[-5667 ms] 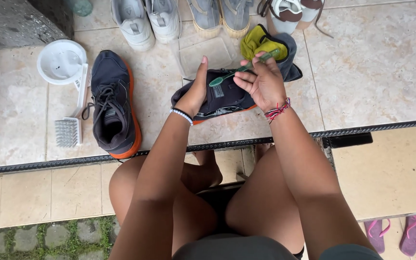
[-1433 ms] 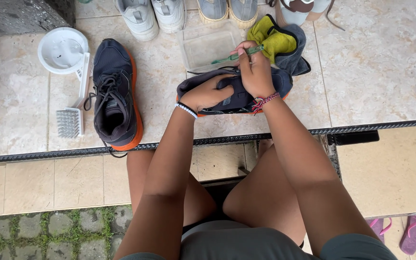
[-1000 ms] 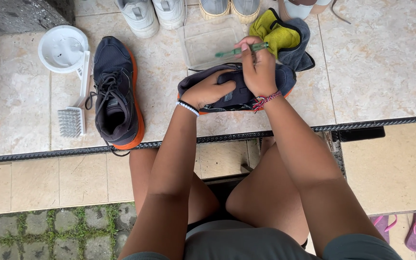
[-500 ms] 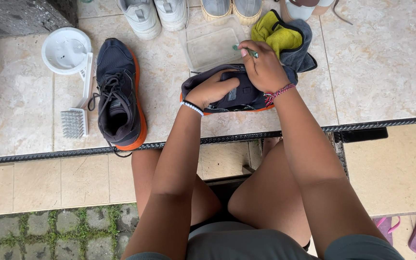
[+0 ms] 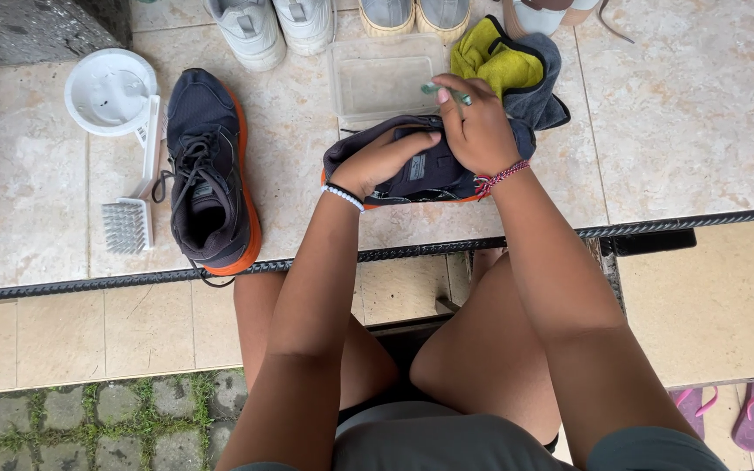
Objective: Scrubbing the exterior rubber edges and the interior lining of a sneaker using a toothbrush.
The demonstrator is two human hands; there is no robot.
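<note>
A dark sneaker with an orange sole point(image 5: 421, 170) lies on its side on the tiled step. My left hand point(image 5: 383, 160) grips its upper and holds it open. My right hand point(image 5: 475, 122) rests on the shoe's far side, fingers closed on a thin green toothbrush point(image 5: 436, 89) whose tip pokes out toward a clear plastic tub point(image 5: 381, 80). The matching sneaker point(image 5: 209, 174) stands upright to the left, laces loose.
A white scrub brush point(image 5: 133, 209) and a white round dish point(image 5: 109, 90) sit at the left. Yellow and grey cloths point(image 5: 503, 65) lie behind the shoe. Pairs of pale shoes point(image 5: 277, 26) line the far edge. Pink flip-flops point(image 5: 739, 410) lie lower right.
My right hand has drawn the green brush back from the far side of the shoe toward the tub, and the brush is now mostly hidden in my fingers. My left hand keeps its grip.
</note>
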